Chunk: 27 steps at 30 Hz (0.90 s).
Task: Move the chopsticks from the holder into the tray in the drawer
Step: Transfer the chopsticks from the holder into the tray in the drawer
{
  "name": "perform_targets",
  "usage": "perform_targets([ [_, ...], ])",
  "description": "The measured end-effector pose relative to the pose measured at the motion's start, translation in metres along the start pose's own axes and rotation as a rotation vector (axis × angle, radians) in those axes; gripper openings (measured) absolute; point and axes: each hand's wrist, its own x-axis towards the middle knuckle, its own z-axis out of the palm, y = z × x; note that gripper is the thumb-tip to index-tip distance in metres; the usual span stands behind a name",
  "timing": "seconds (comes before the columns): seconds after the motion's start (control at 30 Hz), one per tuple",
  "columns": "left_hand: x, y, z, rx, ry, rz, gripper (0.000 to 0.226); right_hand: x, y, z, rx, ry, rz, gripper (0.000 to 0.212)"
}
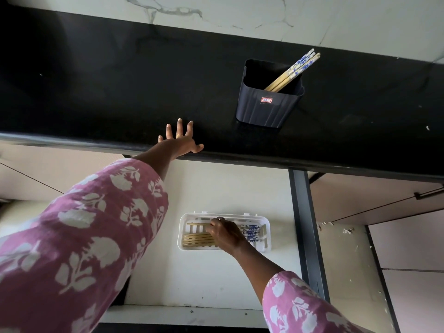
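Along the back of the black worktop (96,80) ran a white, grey-veined wall (240,10). One dark holder (268,109) stood toward the worktop's right end, and we counted about four chopsticks (292,72) leaning in its far right corner. Below the front edge one white drawer (216,188) stood open, with pale cabinet doors (384,200) to its right. One white tray (240,215) lay on the drawer floor near its right side. More chopsticks lay lengthwise in it, too covered to count. Our left hand (181,140) rested on the worktop's front edge, fingers spread wide. Our right hand (225,233) lay over the tray's chopsticks, fingers bent down onto them. Whether it gripped any we could not tell.
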Motion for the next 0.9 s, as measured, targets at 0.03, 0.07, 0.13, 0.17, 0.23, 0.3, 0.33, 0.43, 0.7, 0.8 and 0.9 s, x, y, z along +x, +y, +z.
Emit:
perform_targets([
  [0.03, 0.0, 0.0, 0.0, -0.002, 0.0, 0.0, 0.079, -0.001, 0.001, -0.003, 0.052, 0.019, 0.006, 0.024],
  [0.07, 0.0, 0.001, 0.0, -0.001, 0.0, -0.002, 0.078, -0.003, 0.003, -0.009, 0.06, 0.086, -0.077, 0.022],
  [0.13, -0.002, 0.002, -0.001, 0.006, -0.004, -0.01, 0.078, -0.01, 0.014, -0.022, -0.07, 0.215, -0.257, 0.023],
  [0.17, -0.003, 0.002, -0.001, 0.007, -0.005, -0.014, 0.077, -0.011, 0.019, -0.032, -0.119, 0.264, -0.306, 0.022],
  [0.23, -0.005, 0.003, -0.002, 0.009, -0.006, -0.019, 0.078, -0.016, 0.024, -0.055, -0.163, 0.356, -0.365, 0.026],
  [0.3, -0.006, 0.003, -0.002, 0.01, -0.008, -0.02, 0.078, -0.016, 0.033, -0.078, -0.206, 0.464, -0.388, 0.025],
  [0.33, -0.006, 0.003, -0.002, 0.008, -0.014, -0.023, 0.078, -0.015, 0.037, -0.089, -0.207, 0.529, -0.377, 0.023],
  [0.43, -0.008, 0.001, -0.003, 0.012, -0.027, -0.027, 0.078, -0.01, 0.05, -0.127, -0.178, 0.741, -0.315, 0.019],
  [0.7, -0.006, 0.002, -0.007, -0.008, -0.053, -0.016, 0.078, 0.016, 0.096, -0.26, -0.195, 1.18, 0.019, 0.02],
  [0.8, -0.004, 0.001, -0.007, -0.012, -0.065, -0.013, 0.077, 0.028, 0.116, -0.29, -0.078, 1.19, 0.175, 0.018],
  [0.9, -0.003, 0.002, -0.007, 0.002, -0.07, -0.015, 0.077, 0.04, 0.127, -0.316, 0.077, 1.122, 0.381, 0.019],
])
